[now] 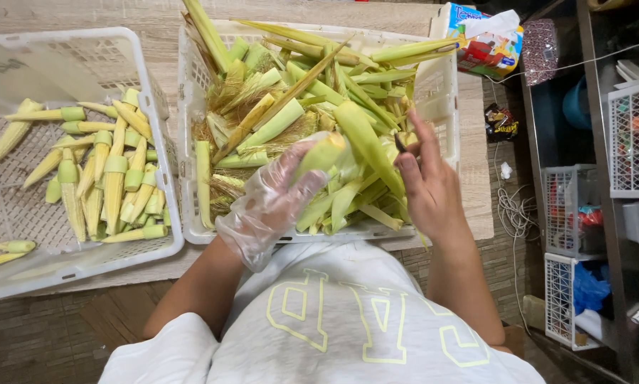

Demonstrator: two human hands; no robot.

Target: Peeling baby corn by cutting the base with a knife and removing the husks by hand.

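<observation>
The left hand (277, 195) wears a clear plastic glove and is wrapped around a green corn ear (324, 153) over the middle basket (191, 142) full of husks (298, 92). The right hand (426, 181) pinches a small dark thing just right of it; I cannot tell what. Peeled baby corn (113, 178) lies in the left basket (156, 107) on the table (476, 156).

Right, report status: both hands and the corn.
Left hand, in clear plastic glove, gripping unhusked baby corn. Right hand bare, small dark blade at fingertips. Both over husk-filled white basket. Peeled cobs in left basket.
</observation>
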